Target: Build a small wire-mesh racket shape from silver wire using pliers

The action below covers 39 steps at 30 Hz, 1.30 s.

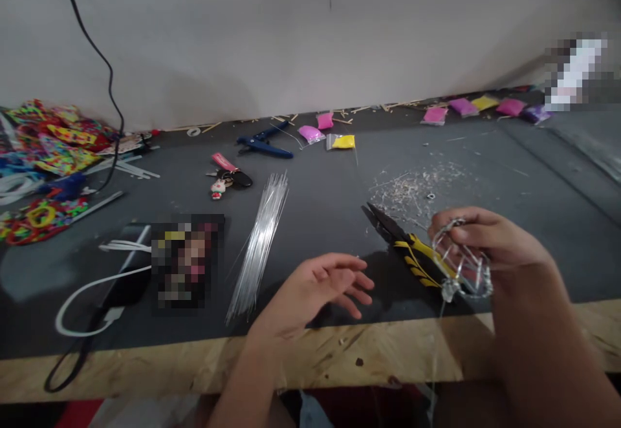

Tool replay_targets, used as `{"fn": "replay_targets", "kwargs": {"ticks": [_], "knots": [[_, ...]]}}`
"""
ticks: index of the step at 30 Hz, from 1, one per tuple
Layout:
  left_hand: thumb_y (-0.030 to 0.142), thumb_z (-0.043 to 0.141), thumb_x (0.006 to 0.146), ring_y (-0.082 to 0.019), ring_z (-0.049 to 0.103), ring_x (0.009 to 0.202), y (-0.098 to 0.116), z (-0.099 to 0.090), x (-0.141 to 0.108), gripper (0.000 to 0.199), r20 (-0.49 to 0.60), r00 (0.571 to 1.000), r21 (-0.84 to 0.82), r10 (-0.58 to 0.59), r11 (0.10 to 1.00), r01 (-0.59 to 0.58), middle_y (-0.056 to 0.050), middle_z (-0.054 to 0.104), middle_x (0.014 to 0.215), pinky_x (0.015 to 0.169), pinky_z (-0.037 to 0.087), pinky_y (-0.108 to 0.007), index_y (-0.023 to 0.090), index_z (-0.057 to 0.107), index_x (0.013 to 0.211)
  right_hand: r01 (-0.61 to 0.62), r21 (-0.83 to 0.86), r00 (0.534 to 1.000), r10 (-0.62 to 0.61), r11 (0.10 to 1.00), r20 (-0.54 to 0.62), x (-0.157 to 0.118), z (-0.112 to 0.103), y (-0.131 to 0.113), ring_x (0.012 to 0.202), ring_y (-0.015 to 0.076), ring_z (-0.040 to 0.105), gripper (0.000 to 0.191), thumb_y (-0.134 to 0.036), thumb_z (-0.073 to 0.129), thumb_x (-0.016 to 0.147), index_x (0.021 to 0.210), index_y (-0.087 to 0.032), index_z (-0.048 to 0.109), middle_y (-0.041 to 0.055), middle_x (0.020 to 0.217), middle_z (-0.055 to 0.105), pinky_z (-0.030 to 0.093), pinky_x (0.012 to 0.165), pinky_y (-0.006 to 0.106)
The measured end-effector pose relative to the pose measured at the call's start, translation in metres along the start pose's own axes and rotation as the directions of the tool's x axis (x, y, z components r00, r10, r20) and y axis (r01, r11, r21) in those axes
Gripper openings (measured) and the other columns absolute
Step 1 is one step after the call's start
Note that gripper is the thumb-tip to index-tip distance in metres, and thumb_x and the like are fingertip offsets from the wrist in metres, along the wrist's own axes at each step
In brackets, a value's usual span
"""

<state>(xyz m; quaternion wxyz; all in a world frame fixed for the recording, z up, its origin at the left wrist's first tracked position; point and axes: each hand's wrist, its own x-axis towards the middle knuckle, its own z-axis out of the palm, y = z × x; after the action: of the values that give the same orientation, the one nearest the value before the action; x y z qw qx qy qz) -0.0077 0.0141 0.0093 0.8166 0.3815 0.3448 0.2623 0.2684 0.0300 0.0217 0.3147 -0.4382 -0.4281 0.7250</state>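
Pinching the wire frame [479, 269], my curled right hand [507, 240] is near the pliers [412, 253]; my left hand [320, 288], loosely spread and empty, hovers between the pliers and the wires [259, 247].

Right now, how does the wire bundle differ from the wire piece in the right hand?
The wire bundle is long and straight; the wire piece is bent into curves. The bundle lies on the dark table; the piece is held in the right hand. Both look silvery.
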Motion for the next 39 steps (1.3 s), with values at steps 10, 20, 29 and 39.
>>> {"fn": "replay_targets", "kwargs": {"ticks": [10, 20, 29, 39], "knots": [[0.035, 0.060, 0.078, -0.008, 0.056, 0.050, -0.019, 0.025, -0.002, 0.021, 0.062, 0.986, 0.174, -0.158, 0.974, 0.145, -0.002, 0.064, 0.069, 0.052, 0.045, -0.022, 0.015, 0.060, 0.085, -0.054, -0.169, 0.991, 0.073, 0.984, 0.108, 0.013, 0.026, 0.000, 0.040, 0.0065, 0.040, 0.020, -0.036, 0.057, 0.081, 0.076, -0.018, 0.059, -0.0062, 0.045, 0.043, 0.032, 0.036, 0.017], [0.039, 0.060, 0.077, -0.007, 0.051, 0.043, -0.027, 0.045, -0.006, 0.024, -0.029, 0.999, 0.119, -0.046, 0.992, 0.049, 0.001, 0.058, 0.062, 0.040, 0.043, -0.020, 0.015, 0.055, 0.080, 0.031, -0.021, 0.999, -0.031, 0.999, -0.029, 0.002, 0.041, 0.003, 0.044, 0.0086, 0.046, 0.018, -0.036, 0.057, 0.082, 0.091, -0.021, 0.060, -0.0044, 0.054, 0.049, 0.040, 0.039, 0.020], [0.039, 0.055, 0.080, -0.002, 0.036, 0.033, -0.019, 0.055, 0.001, 0.022, -0.234, 0.957, 0.087, 0.173, 0.984, -0.156, 0.005, 0.055, 0.058, 0.030, 0.019, -0.015, 0.018, 0.054, 0.081, 0.252, 0.116, 0.960, -0.234, 0.961, -0.152, 0.004, 0.063, 0.004, 0.064, 0.0104, 0.056, 0.031, -0.031, 0.065, 0.076, 0.105, -0.023, 0.058, -0.0007, 0.078, 0.060, 0.049, 0.058, 0.024], [0.036, 0.053, 0.081, -0.003, 0.035, 0.033, -0.006, 0.059, 0.014, 0.018, -0.204, 0.947, 0.203, 0.247, 0.957, -0.206, 0.003, 0.055, 0.056, 0.034, 0.020, -0.019, 0.018, 0.055, 0.080, 0.310, 0.175, 0.929, -0.260, 0.934, -0.263, 0.010, 0.065, 0.005, 0.065, 0.0102, 0.058, 0.018, -0.027, 0.072, 0.069, 0.083, -0.019, 0.064, -0.0016, 0.067, 0.059, 0.050, 0.062, 0.024]]}}
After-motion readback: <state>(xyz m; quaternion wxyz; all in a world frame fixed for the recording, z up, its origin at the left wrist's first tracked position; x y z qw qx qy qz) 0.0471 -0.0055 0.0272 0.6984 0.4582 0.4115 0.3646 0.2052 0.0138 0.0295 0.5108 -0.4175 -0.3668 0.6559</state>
